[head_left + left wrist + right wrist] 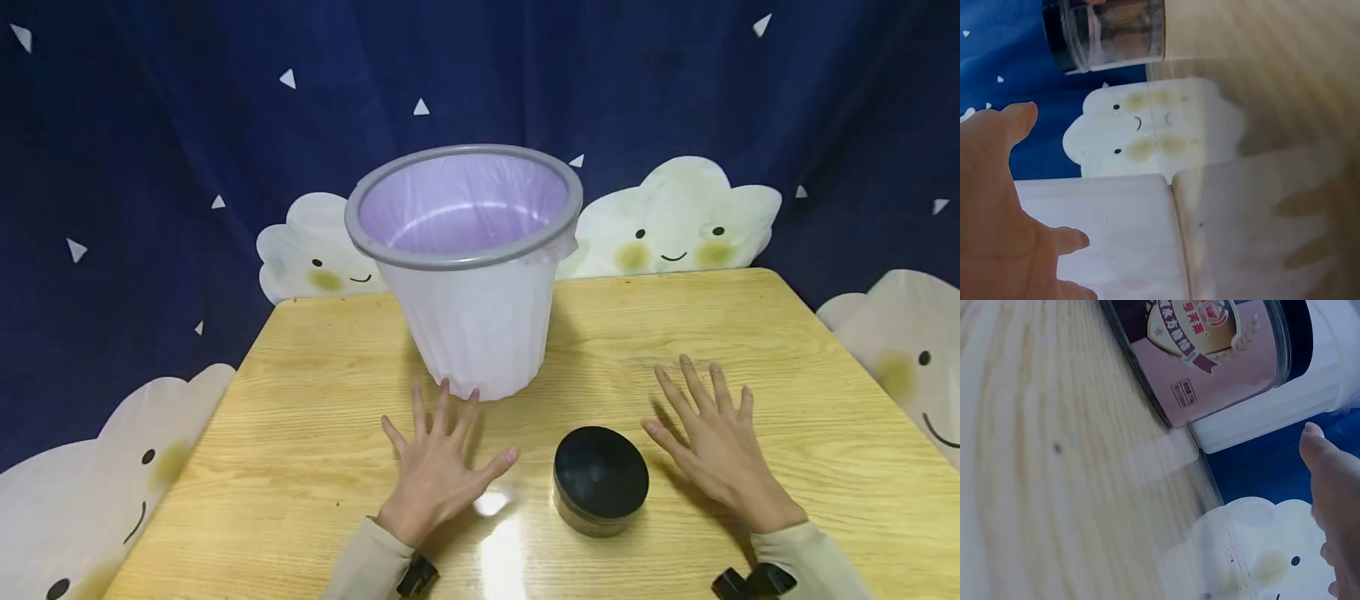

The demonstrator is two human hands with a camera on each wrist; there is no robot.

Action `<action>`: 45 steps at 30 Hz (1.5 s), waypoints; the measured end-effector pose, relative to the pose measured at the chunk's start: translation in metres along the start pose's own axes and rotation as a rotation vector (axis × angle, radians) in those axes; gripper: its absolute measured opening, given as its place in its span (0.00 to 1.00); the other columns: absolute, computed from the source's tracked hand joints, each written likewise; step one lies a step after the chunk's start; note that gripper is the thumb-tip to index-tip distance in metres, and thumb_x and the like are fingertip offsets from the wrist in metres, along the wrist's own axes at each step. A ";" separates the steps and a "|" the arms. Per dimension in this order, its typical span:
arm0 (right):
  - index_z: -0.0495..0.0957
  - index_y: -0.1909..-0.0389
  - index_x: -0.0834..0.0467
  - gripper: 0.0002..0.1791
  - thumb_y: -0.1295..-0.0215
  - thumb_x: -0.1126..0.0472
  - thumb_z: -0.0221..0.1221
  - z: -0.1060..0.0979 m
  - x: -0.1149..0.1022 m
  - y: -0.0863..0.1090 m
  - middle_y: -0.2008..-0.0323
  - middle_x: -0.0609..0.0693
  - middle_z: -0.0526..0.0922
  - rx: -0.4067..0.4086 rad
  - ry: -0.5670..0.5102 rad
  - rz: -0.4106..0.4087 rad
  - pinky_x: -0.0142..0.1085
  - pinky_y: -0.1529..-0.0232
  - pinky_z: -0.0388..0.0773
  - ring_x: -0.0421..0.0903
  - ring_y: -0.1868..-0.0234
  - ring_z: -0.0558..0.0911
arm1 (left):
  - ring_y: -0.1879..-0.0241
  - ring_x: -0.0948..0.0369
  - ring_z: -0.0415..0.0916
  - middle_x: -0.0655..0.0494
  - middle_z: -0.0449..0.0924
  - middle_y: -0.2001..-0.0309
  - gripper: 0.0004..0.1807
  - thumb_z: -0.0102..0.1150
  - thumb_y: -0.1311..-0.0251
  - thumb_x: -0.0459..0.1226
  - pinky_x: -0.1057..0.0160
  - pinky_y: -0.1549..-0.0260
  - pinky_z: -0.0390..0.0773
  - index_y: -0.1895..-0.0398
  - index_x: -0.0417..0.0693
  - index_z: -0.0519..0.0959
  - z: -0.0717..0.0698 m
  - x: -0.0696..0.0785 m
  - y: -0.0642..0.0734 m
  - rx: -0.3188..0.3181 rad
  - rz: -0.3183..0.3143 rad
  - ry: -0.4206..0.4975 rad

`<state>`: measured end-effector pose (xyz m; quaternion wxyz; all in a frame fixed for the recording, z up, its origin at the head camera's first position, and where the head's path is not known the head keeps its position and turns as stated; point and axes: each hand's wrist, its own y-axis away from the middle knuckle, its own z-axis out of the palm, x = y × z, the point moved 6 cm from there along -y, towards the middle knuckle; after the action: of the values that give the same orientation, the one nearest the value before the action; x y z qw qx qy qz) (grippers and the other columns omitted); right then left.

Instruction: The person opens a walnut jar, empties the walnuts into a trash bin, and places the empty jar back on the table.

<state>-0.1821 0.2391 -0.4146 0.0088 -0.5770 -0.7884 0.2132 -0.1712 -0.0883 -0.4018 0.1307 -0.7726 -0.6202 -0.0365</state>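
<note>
My left hand is spread with straight fingers over the table, its fingertips overlapping the foot of a trash can in the head view. That can is white outside and purple inside, with a grey rim and a clear bag lining it. My right hand has its fingers fanned out too, to the right of a round jar with a black lid. In the right wrist view the jar shows a pinkish label with printed characters. Neither hand holds anything. The jar stands upright between the hands, nearer the right one.
The glossy wooden table reflects a bright light near its front. Behind and beside it hangs a dark blue curtain with white triangles and smiling clouds. Small black cameras are strapped at both wrists.
</note>
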 end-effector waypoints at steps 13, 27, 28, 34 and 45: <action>0.50 0.24 0.46 0.39 0.31 0.39 0.50 0.006 0.004 0.003 0.24 0.54 0.43 -0.002 0.039 0.017 0.72 0.39 0.24 0.60 0.25 0.33 | 0.27 0.38 0.35 0.44 0.50 0.26 0.50 0.36 0.48 0.77 0.19 0.47 0.38 0.26 0.62 0.58 0.007 0.009 0.009 0.029 0.039 0.024; 0.56 0.26 0.48 0.35 0.30 0.41 0.50 -0.001 -0.003 0.001 0.25 0.57 0.48 0.026 0.039 -0.017 0.71 0.38 0.24 0.62 0.25 0.35 | 0.27 0.39 0.36 0.42 0.48 0.25 0.50 0.38 0.47 0.75 0.19 0.47 0.40 0.24 0.62 0.54 0.004 0.021 0.009 0.050 0.082 0.048; 0.57 0.26 0.48 0.35 0.30 0.42 0.50 0.000 -0.004 0.002 0.25 0.58 0.49 0.025 0.035 -0.023 0.71 0.38 0.25 0.62 0.26 0.36 | 0.27 0.39 0.36 0.42 0.48 0.25 0.50 0.39 0.47 0.75 0.19 0.47 0.40 0.24 0.62 0.54 0.005 0.020 0.010 0.046 0.081 0.052; 0.56 0.26 0.49 0.34 0.29 0.43 0.49 0.002 -0.007 0.005 0.25 0.56 0.48 0.024 0.029 -0.055 0.72 0.38 0.27 0.60 0.25 0.35 | 0.27 0.38 0.34 0.46 0.44 0.24 0.48 0.39 0.45 0.74 0.18 0.47 0.39 0.24 0.64 0.54 0.007 0.018 0.013 0.024 0.081 0.054; 0.52 0.24 0.47 0.35 0.28 0.43 0.48 0.002 -0.008 0.008 0.24 0.53 0.43 0.001 0.032 -0.054 0.72 0.38 0.28 0.58 0.25 0.33 | 0.26 0.41 0.35 0.46 0.43 0.24 0.50 0.41 0.47 0.75 0.18 0.47 0.38 0.24 0.63 0.54 0.007 0.018 0.014 0.029 0.099 0.055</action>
<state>-0.1731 0.2328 -0.4177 0.0277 -0.5588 -0.8033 0.2041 -0.1539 -0.0721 -0.4073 0.1606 -0.7989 -0.5780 -0.0421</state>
